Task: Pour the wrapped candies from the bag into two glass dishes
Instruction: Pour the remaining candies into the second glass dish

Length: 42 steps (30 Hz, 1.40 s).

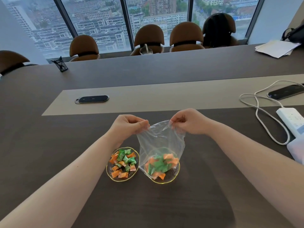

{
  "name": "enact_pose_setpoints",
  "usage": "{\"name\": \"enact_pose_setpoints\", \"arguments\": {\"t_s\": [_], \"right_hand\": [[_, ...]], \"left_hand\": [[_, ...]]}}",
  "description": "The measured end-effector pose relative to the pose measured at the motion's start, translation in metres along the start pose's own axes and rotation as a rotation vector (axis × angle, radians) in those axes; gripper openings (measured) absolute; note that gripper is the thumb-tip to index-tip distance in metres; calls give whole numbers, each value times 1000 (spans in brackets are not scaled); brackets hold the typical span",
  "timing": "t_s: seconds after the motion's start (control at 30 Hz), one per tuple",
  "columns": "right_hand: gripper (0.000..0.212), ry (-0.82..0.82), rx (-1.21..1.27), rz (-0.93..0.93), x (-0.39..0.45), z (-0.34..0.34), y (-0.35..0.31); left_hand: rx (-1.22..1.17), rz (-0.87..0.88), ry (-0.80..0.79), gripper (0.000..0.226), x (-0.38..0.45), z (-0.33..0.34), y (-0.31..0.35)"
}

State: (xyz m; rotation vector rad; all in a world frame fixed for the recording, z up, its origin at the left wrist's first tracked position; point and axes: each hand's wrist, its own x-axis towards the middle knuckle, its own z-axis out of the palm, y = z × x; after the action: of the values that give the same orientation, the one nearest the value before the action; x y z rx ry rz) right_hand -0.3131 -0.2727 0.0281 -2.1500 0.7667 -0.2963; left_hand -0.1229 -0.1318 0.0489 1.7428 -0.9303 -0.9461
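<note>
A clear plastic bag hangs over the right glass dish, its lower end resting in the dish. My left hand pinches the bag's upper left corner and my right hand pinches the upper right corner. Orange and green wrapped candies lie at the bag's bottom over that dish; whether they are inside the bag or in the dish is unclear. The left glass dish, gold-rimmed, holds several orange and green candies.
A white power strip and its looping cable lie at the right. Two black flush panels sit in the table's beige strip. Papers, a pen holder and brown chairs stand beyond.
</note>
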Motion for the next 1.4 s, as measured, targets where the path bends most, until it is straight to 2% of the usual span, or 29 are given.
{"name": "enact_pose_setpoints", "arguments": {"t_s": [0.23,0.4,0.8,1.0,1.27,1.4], "right_hand": [[20,6,4,-13,-2,-1,-15],[21,-11,-21,-34,-7,-3,-27],[20,23,-29,-44,-11,-14,-47],[27,60,-88,-69,-11,-16,-48],[26,125,-66,-70,-6,-24,-57],[27,143,-85,-93,-4,-26,-62]], "left_hand": [[-69,-10,-12,18,-6,-14,-1],[-91,-9,-27,12,-11,-19,2],[-123,56,-16,12,-15,-27,11],[-158,78,9,19,-14,-29,13],[-219,104,43,26,-9,-38,20],[-219,124,71,11,-6,-46,23]]}}
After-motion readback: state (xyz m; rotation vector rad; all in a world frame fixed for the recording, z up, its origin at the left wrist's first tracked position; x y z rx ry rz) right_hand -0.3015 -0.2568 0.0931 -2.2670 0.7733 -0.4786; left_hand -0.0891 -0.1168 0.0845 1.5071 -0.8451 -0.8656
